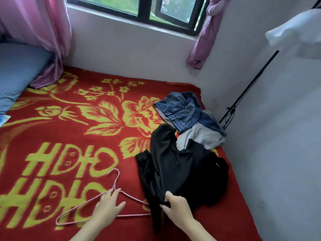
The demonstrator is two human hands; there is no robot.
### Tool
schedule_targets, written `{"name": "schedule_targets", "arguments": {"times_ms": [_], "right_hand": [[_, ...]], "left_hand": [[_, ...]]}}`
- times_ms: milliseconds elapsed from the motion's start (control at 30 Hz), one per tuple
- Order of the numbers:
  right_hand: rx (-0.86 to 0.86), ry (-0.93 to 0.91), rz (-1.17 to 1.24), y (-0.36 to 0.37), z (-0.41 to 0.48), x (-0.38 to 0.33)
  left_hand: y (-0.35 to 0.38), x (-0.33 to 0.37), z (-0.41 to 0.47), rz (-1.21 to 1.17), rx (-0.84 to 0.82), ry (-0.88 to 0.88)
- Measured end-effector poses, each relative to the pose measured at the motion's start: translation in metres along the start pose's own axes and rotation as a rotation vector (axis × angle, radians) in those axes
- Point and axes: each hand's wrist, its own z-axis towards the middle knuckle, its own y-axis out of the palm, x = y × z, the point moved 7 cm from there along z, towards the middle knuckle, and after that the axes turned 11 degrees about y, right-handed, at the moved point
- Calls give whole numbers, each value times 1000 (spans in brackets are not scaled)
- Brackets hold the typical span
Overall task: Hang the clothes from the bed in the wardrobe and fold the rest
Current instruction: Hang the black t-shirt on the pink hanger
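**A:** Where's the black garment [173,171] being worked on?

**B:** Near right of the bed, in a crumpled dark heap. It looks smooth and faintly shiny. The right hand [175,206] pinches a fold at its near edge. The left hand [109,204] lies flat, fingers spread, on the pink wire hanger [116,180] just left of it, not curled round it.

**A:** So hanging it comes next?

**B:** I'd think so. Best to find the collar first and shake the cloth out, then feed the thin wire shoulders in. Fabric that slick will likely slide off unless it's centred.

**A:** And the rest?

**B:** Beyond it, stiff blue denim jeans [178,110] lie bunched on a soft grey garment [199,136] by the right wall. Everything sits on a fuzzy red blanket [86,129] with yellow flowers, and there's a blue pillow [17,75] at far left.
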Motion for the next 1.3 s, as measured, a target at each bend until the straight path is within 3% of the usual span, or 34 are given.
{"name": "schedule_targets", "arguments": {"times_ms": [167,367,467,533,667,833,967,1033,1167,1300], "right_hand": [[217,-172,231,-55,-37,-116],[322,-251,525,-109,-67,-180],[378,-253,663,-148,-73,-186],[422,-269,701,-173,-75,-192],[532,-288,722,-218,-76,-213],[611,-373,672,-276,-70,-261],[688,-449,662,-303,-66,-305],[685,-480,688,-301,-58,-313],[538,-362,654,-244,-11,-300],[194,-102,508,-140,39,-268]], "left_hand": [[-22,4,-13,-59,-218,298],[-101,45,-45,-588,-26,634],[-150,39,-53,-641,58,595],[-185,33,-53,-515,97,551],[-282,42,-69,-171,230,661],[-411,59,-113,208,572,785],[-469,53,-140,308,724,753],[-471,43,-141,285,721,720],[-419,14,-111,194,470,548],[-351,-27,-72,105,258,266]]}}
